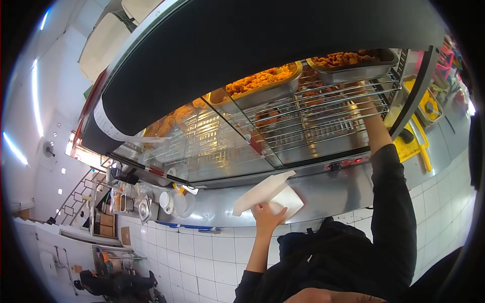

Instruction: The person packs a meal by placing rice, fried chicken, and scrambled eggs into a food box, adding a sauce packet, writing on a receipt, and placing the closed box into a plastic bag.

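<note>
My left hand (pixel 269 216) grips an open white paper food box (pixel 290 201) by its near side, over the steel counter (pixel 333 189). The box's flap stands raised toward the left, and its inside is only partly visible. My right hand (pixel 357 93) reaches into the food warmer (pixel 303 165) through its open right side. Wire rack bars cross in front of that hand, so its fingers are hidden. Close to it, pieces of fried food (pixel 313 96) lie inside the warmer, and a steel pan (pixel 348 73) of fried chicken (pixel 343 59) sits above.
Another pan of fried chicken (pixel 262 81) stands left on the upper rack. A sliding glass door (pixel 202 141) covers the warmer's left part. Right of it lie a yellow tray (pixel 406 147) and a steel pan of yellow food (pixel 423 101). A person (pixel 113 284) is far off at lower left.
</note>
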Available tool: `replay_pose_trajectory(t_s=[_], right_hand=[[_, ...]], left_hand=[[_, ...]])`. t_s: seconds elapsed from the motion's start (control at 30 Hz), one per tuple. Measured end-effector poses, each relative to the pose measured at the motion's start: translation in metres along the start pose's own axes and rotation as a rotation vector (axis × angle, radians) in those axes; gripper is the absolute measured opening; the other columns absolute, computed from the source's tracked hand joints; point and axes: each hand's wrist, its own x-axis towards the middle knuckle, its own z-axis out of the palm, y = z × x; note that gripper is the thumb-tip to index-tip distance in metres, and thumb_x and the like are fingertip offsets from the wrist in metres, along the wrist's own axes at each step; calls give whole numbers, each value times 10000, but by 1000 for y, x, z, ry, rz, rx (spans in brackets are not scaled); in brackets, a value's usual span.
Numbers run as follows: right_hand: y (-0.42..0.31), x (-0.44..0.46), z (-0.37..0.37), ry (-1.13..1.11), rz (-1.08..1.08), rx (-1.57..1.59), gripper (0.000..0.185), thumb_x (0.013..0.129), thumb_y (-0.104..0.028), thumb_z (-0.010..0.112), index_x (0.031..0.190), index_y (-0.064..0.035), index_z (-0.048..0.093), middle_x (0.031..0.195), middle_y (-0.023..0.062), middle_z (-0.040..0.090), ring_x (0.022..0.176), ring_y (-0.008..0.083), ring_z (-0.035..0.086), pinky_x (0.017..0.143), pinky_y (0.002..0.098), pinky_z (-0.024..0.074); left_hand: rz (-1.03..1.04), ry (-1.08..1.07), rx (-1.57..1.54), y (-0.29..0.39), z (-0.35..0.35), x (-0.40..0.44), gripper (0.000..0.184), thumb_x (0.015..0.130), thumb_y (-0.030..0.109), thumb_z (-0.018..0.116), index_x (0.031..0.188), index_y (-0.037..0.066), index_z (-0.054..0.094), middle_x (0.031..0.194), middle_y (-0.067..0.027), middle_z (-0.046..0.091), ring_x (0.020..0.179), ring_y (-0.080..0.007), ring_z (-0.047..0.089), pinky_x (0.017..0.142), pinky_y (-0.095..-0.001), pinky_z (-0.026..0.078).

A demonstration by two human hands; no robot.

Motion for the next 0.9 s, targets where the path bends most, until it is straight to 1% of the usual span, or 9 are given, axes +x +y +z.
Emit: replay_pose_trajectory(t_s=[0.17,0.33,0.57,0.6,0.63,0.73,0.8,0.87,0.9], right_hand=[[-2,-2,0,12,-7,-1,307,869,-242,527,1112,-57,555,1060,112,592,978,274,579,817,445,486],[-6,-14,-5,82,-35,-6,346,875,-268,529,1162,-76,538,1119,102,582,1038,270,562,856,450,474],[-26,-48,-7,177,-172,-277,442,894,-318,517,1278,-103,476,1224,100,552,1138,268,531,927,456,452],[-38,-37,-42,-187,32,-66,451,887,-308,524,1280,-95,466,1243,149,528,1131,298,533,918,459,466],[-26,-37,-15,-189,33,-65,451,887,-308,524,1280,-95,466,1243,149,528,1131,298,533,918,459,466],[-23,-43,-20,140,-206,-565,424,895,-242,515,1275,-63,457,1265,153,500,1096,304,551,898,423,500],[-6,-41,14,398,-37,-43,252,878,-168,533,1083,-25,567,907,74,659,848,220,630,785,346,521],[-4,-49,-3,236,163,1049,236,861,-145,556,1070,-38,581,848,69,667,831,209,635,766,328,524],[-4,-52,-22,162,144,888,229,849,-132,575,1063,-51,588,860,72,666,838,211,636,760,325,524]], left_hand=[[-23,-197,-24,8,-36,5,743,587,426,811,1178,67,540,1157,-228,460,1077,-452,467,867,-531,436],[237,-352,91,-6,-22,1,875,574,392,814,1358,313,436,1271,-186,405,1082,-420,483,875,-522,446],[225,-322,17,-9,-17,0,792,565,344,825,1285,313,498,1306,-137,388,1087,-401,471,882,-529,444],[212,-324,39,-5,-20,1,752,568,310,817,1258,305,517,1312,-136,380,1100,-406,458,890,-531,442],[200,-325,60,-2,-22,0,714,572,276,809,1231,297,536,1318,-134,373,1113,-411,445,897,-533,441],[198,-357,85,-4,-17,-3,627,592,176,754,1183,277,570,1341,-149,348,1171,-447,385,944,-552,406],[223,-313,80,-6,-12,-6,604,595,142,724,1168,267,579,1351,-157,334,1195,-463,353,963,-563,384],[245,-269,76,-7,-8,-9,584,598,109,694,1153,257,588,1362,-165,321,1219,-480,321,982,-574,362],[242,-244,56,-7,-7,-10,570,606,107,683,1150,252,591,1366,-169,316,1234,-483,302,993,-581,345]])
